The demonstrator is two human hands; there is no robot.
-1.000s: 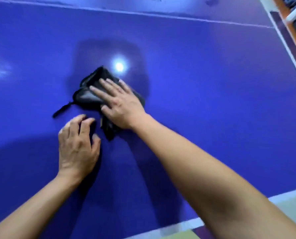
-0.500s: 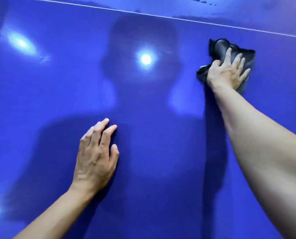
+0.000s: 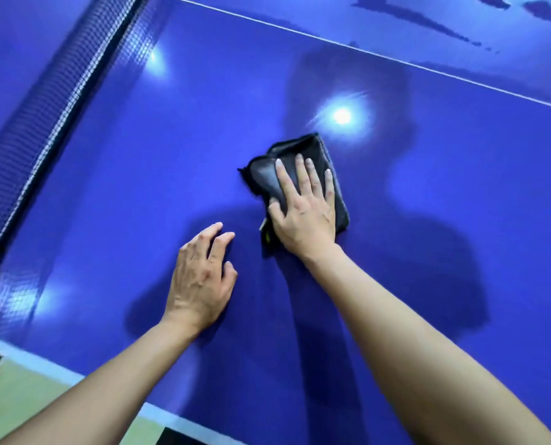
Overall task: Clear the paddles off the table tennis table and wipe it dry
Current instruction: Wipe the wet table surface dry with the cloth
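Observation:
A black folded cloth [image 3: 300, 155] lies on the blue table tennis table [image 3: 139, 175] near the middle of the view. My right hand [image 3: 303, 207] presses flat on the cloth, fingers spread, covering its lower half. My left hand [image 3: 200, 277] rests palm down on the bare table surface a little below and left of the cloth, holding nothing, fingers slightly curled. No paddles are in view.
The black net [image 3: 43, 101] runs diagonally along the left side. A white centre line [image 3: 396, 61] crosses the far part of the table. Dark wet streaks [image 3: 428, 24] show beyond it at the top right. The table's white near edge [image 3: 43, 364] meets a greenish floor.
My right hand has slid the cloth from the far right back toward the middle, close to my left hand. The view has swung left, bringing the net into sight.

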